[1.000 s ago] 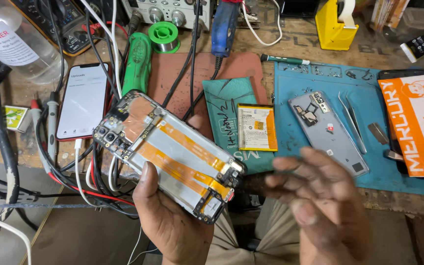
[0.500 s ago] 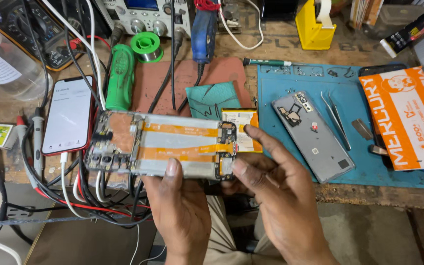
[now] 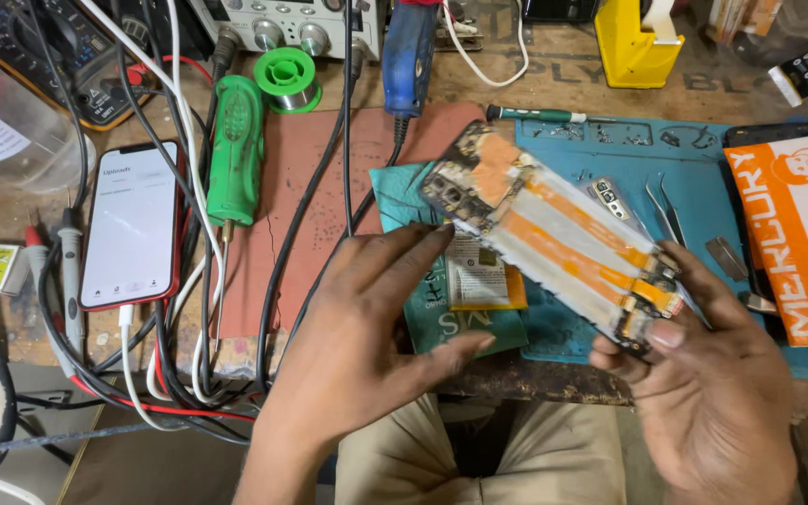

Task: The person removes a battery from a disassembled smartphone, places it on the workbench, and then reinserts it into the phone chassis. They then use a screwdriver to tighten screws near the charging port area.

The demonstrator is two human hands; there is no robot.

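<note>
Hands over the bench front, both above the lap. Right hand (image 3: 703, 393) grips the lower end of an opened phone chassis (image 3: 554, 234), thumb pressed on its bottom edge, fingers curled under; the frame tilts up and away to the left, inner side up, orange and white strips showing. Held this way, probably, so the boards face the eye and the upper end stays free. Left hand (image 3: 367, 337) is open, holding nothing, fingers spread; its fingertips (image 3: 437, 234) reach just beside the chassis' upper corner, near the camera cluster. Whether they touch it, cannot tell.

Under the chassis: blue work mat (image 3: 610, 150), with tweezers (image 3: 661, 210) and a second phone part half hidden behind the frame. A small battery (image 3: 483, 281) lies on a teal cloth (image 3: 404, 196) just below the left fingers. Orange box (image 3: 797, 234) sits at the mat's right edge, close to the right hand's knuckles, so little room that side.

Left of centre, a reddish pad (image 3: 301, 215), crossed by black cables (image 3: 282, 262), offers some open surface. Green screwdriver (image 3: 236, 150) and white-screened phone (image 3: 133, 224) lie further left, well apart. Bench edge runs right beneath both wrists.
</note>
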